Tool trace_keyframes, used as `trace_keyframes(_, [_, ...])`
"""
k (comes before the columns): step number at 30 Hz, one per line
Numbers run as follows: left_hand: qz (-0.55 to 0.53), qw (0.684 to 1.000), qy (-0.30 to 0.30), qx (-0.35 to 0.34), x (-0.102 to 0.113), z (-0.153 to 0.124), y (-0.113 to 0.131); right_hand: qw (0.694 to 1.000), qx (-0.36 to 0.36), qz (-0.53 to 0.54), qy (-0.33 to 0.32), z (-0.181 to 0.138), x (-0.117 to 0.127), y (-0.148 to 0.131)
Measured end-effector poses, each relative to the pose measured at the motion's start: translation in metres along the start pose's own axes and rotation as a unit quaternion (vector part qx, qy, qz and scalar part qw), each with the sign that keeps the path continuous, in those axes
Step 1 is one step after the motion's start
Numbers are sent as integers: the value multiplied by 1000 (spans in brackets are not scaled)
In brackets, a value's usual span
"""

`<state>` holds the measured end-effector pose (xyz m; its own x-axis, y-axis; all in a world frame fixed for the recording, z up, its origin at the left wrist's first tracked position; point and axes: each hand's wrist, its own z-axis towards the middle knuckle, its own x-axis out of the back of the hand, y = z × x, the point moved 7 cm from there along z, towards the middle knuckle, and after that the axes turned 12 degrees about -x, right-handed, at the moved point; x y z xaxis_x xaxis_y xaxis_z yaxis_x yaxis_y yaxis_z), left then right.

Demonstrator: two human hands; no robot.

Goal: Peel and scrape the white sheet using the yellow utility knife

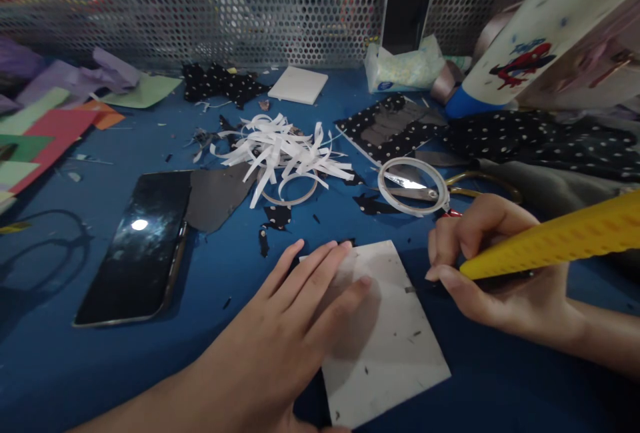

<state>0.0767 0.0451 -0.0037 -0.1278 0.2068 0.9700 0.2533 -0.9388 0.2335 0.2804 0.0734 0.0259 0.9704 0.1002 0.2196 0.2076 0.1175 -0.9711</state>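
Observation:
My left hand [300,323] lies flat with its fingers stretched over the left part of a white square board [387,339]. Dark specks and small scraps are scattered on that board, and a bit of black shows at its far edge. To the right of it, my right hand [493,279] is closed around a long yellow tool [555,236] with a ribbed side. The tool slants up toward the right edge of the view; its tip is hidden by my fingers, and I cannot tell its kind. Just beyond this hand are scissors [410,189], partly under a white tape ring [383,186].
A phone [135,246] lies at left beside grey fabric [220,196]. White paper strips [285,149] are heaped mid-table. Polka-dot fabric [385,129], a smaller white tile [299,85] and a bottle [535,39] stand farther back, before a perforated metal panel [300,6]. Coloured paper [60,136] is at far left.

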Motion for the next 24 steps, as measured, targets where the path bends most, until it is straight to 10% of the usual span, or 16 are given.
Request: trace_keyframes(24, [-31, 1000, 0, 2, 0, 0, 0, 1000, 0, -9, 17, 1, 2, 0])
